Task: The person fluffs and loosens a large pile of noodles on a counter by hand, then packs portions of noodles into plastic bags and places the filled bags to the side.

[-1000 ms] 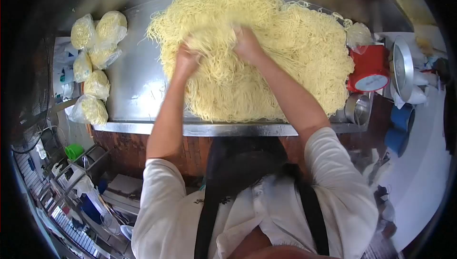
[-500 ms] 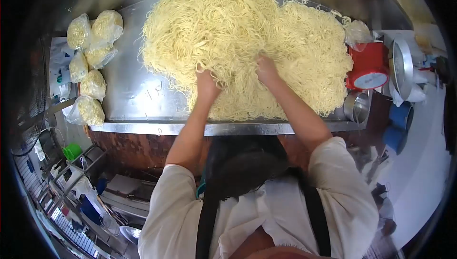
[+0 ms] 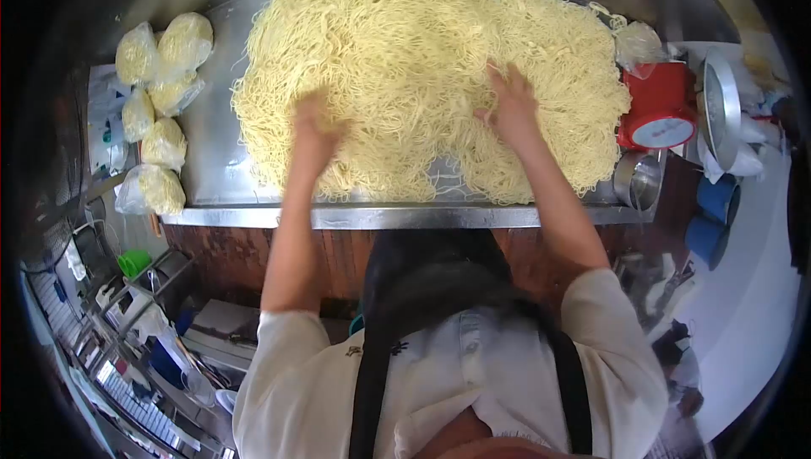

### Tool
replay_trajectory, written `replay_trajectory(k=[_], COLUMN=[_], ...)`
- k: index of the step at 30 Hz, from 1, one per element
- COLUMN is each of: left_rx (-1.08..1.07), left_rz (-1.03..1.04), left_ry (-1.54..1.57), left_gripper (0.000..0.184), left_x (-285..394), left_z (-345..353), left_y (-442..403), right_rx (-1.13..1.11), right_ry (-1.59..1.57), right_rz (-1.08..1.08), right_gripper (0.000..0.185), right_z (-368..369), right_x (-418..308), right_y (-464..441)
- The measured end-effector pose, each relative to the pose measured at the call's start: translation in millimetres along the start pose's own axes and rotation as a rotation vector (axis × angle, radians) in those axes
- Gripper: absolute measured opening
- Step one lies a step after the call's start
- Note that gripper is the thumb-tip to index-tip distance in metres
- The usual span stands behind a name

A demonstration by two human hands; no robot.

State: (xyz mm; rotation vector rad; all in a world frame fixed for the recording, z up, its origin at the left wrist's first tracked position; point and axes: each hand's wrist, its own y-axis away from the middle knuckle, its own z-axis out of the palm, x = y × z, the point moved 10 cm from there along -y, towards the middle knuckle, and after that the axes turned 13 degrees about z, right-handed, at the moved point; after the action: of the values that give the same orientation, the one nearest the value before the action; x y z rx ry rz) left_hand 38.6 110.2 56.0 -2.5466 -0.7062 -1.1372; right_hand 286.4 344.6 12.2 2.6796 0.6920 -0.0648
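A large heap of pale yellow noodles (image 3: 380,45) spreads over the metal worktop (image 3: 218,130). Over the heap's left front part is my left hand (image 3: 316,131), blurred, its thumb held apart from the fingers and nothing visible in its grasp. My right hand (image 3: 513,109) is over the right part of the heap with fingers spread, holding nothing. Whether either palm touches the noodles I cannot tell. A small gap in the noodles near the front edge, between my forearms, lets bare metal show.
Several plastic bags of noodles (image 3: 164,145) line the worktop's left side. At the right stand a red scale (image 3: 658,103), a round metal pan (image 3: 721,108) and a metal pot (image 3: 639,182). A raised metal rim (image 3: 405,217) runs along the front.
Both hands have come out of the noodles and opened, moving apart, the left leftward and the right rightward. The heap has spread left, and a gap has opened at its front.
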Motion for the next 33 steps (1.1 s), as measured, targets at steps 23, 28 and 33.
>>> replay_trajectory(k=[23,28,33], left_rx=[0.231,0.084,0.229], left_rz=[-0.031,0.456,0.258], left_ry=[-0.104,-0.117,0.393], left_gripper=[0.022,0.027,0.039], left_x=[95,228,155], left_z=[-133,-145,-106], left_y=[-60,-68,-78], right_rx=[0.189,-0.058,0.18], right_ry=[-0.413,-1.238,-1.021], right_rz=[-0.449,-0.765,-0.441], right_gripper=[0.056,0.048,0.028], right_z=[-147,-160,-192], right_x=[-162,-246,-143], right_y=[56,85,37])
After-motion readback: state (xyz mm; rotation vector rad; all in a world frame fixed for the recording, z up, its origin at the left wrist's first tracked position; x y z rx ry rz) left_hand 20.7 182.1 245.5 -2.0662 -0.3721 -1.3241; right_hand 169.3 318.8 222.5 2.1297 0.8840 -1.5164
